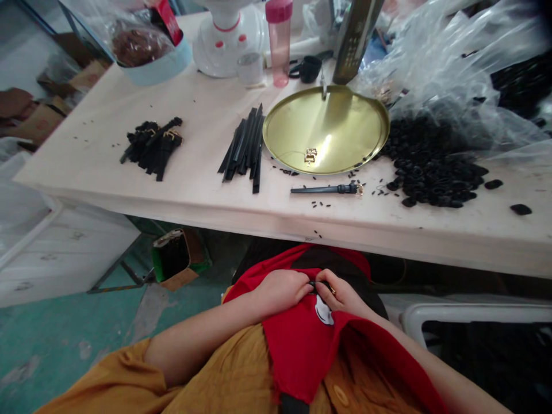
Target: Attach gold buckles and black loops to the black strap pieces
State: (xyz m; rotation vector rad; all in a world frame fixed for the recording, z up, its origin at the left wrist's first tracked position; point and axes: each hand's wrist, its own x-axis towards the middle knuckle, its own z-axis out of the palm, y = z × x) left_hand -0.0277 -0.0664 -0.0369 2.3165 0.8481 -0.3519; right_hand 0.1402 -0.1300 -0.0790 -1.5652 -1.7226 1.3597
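Over my lap, above the red apron, my left hand and my right hand meet with fingers pinched closed. Between them shows a bit of a black strap, with a gold-coloured glint by the right fingers, seemingly a buckle; the fingers hide most of it. On the table ahead lies another black strap with a gold buckle. Behind that strap is a round gold tray with a few small gold buckles near its front rim.
Plain black strips lie left of the tray, and a bundle of buckled straps farther left. Black loops are heaped at right beside clear plastic bags. A pink bottle stands behind. The table edge is just ahead.
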